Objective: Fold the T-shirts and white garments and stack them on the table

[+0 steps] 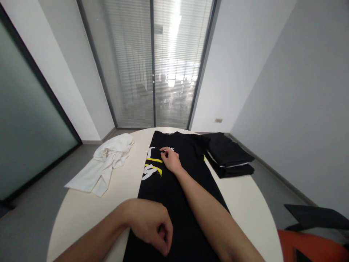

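Note:
A black T-shirt (180, 203) with white and yellow print lies lengthwise down the table, its collar at the far end. It looks folded along the left edge, where the print is cut off; a short sleeve (200, 143) points right. My right hand (171, 159) rests on the upper chest near the print, thumb and index finger apart, holding nothing. Nearer to me, my left hand (149, 222) is over the lower part of the shirt. Its fingers curl in toward the thumb in a loose fist, with a small gap showing and no cloth visibly pinched.
A crumpled white garment (111, 156) lies at the left edge of the round, cream table (253, 207). On the right is a stack of folded dark clothes (227, 153), touching the shirt's sleeve. An orange and black chair (311, 243) stands at lower right. Glass panels (136, 65) are behind.

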